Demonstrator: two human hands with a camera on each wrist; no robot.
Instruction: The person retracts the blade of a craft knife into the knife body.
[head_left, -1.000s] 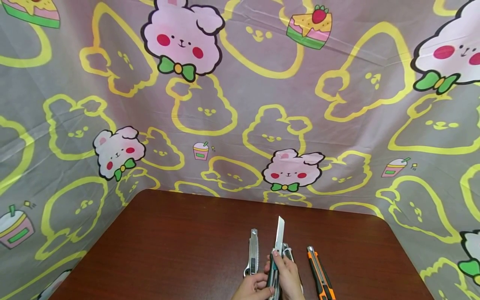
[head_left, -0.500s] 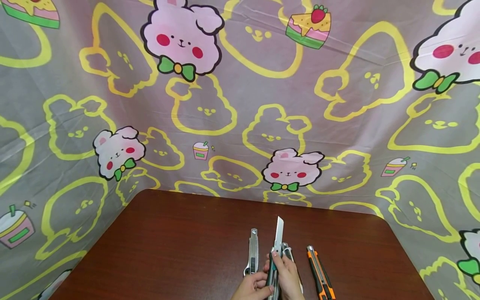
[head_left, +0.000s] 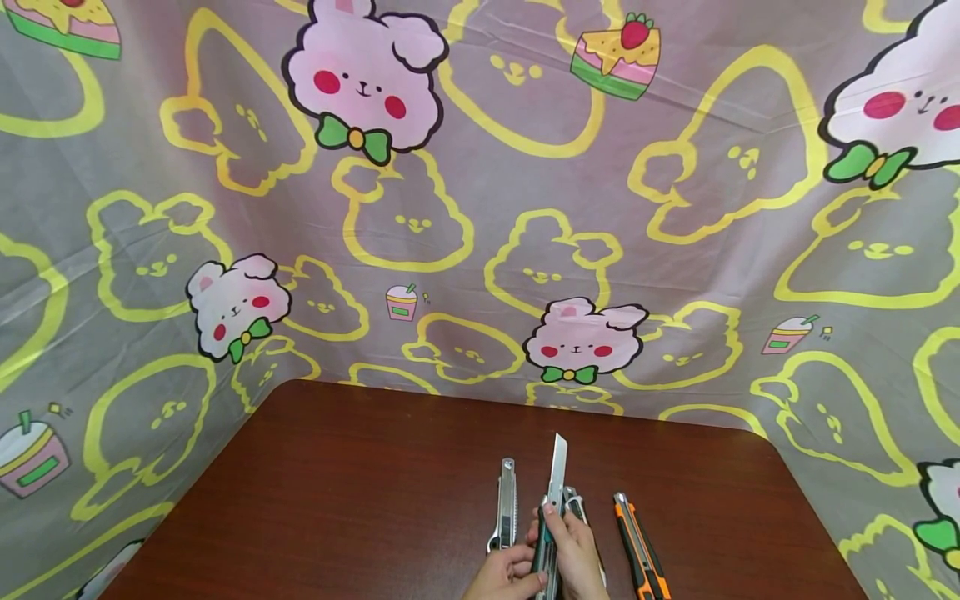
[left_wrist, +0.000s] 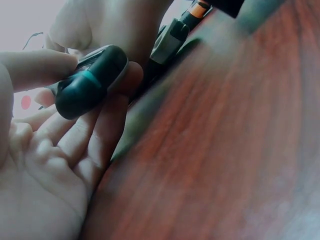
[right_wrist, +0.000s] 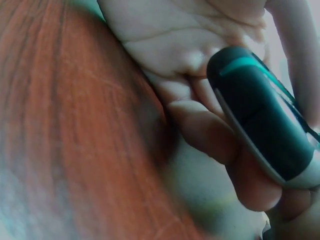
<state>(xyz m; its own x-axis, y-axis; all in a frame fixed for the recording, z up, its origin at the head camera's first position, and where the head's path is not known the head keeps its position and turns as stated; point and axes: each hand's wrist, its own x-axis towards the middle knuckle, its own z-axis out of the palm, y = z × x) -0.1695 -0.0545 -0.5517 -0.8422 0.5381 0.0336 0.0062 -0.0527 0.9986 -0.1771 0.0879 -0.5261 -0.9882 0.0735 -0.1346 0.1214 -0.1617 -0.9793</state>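
Observation:
A dark green-and-black utility knife [head_left: 547, 557] is held up over the table, its wide snap-off blade [head_left: 559, 460] extended and pointing away from me. My right hand [head_left: 574, 552] grips the upper handle, thumb lying near the blade end. Lower down, my left hand [head_left: 504, 577] pinches the handle between thumb and fingers. In the left wrist view the rounded butt of the utility knife [left_wrist: 90, 85] sits between thumb and fingers. The right wrist view shows the utility knife's dark handle [right_wrist: 260, 117] across the curled right fingers; part of it is cut off there.
A silver utility knife [head_left: 507, 500] lies left of the hands. Another knife with a pale grey edge [head_left: 575, 503] is partly hidden behind the right hand. To the right lies an orange-and-black utility knife [head_left: 640, 550]. A bunny-patterned curtain [head_left: 480, 208] surrounds the brown table [head_left: 337, 492].

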